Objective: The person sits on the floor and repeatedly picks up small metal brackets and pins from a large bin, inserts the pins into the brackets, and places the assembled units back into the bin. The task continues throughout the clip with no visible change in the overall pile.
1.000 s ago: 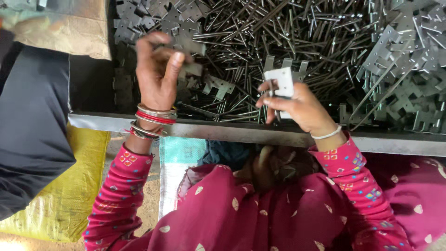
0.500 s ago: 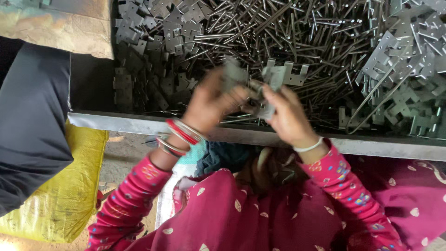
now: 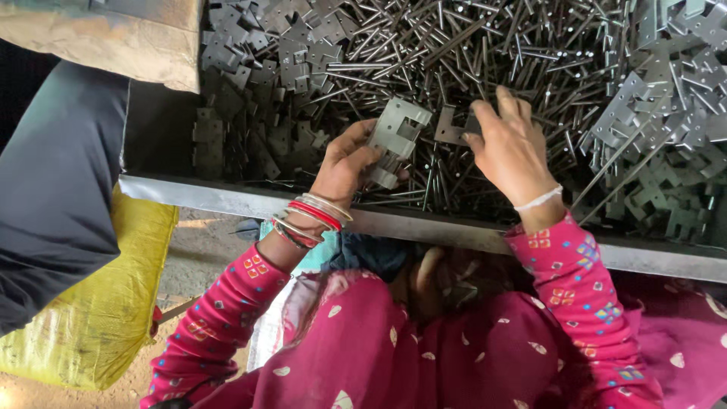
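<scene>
Since a moment earlier, the hands had been parted: the notched plate (image 3: 399, 136) had been passed into the left hand (image 3: 348, 163), whose grip was clenched on it at frame centre. The right hand (image 3: 515, 151) had been lowered onto a second flat plate (image 3: 453, 129) among the pins (image 3: 485, 53), fingertips touching; whether it was grasped could not be told. Two plates were handled; loose plates and pins in the tray (image 3: 227, 198) were too many to count.

Dull grey stamped-metal hinge plates (image 3: 399, 140), thin shiny steel pins (image 3: 485, 53), woven yellow plastic sack (image 3: 98, 303), patterned pink cloth sleeves (image 3: 568, 273).
</scene>
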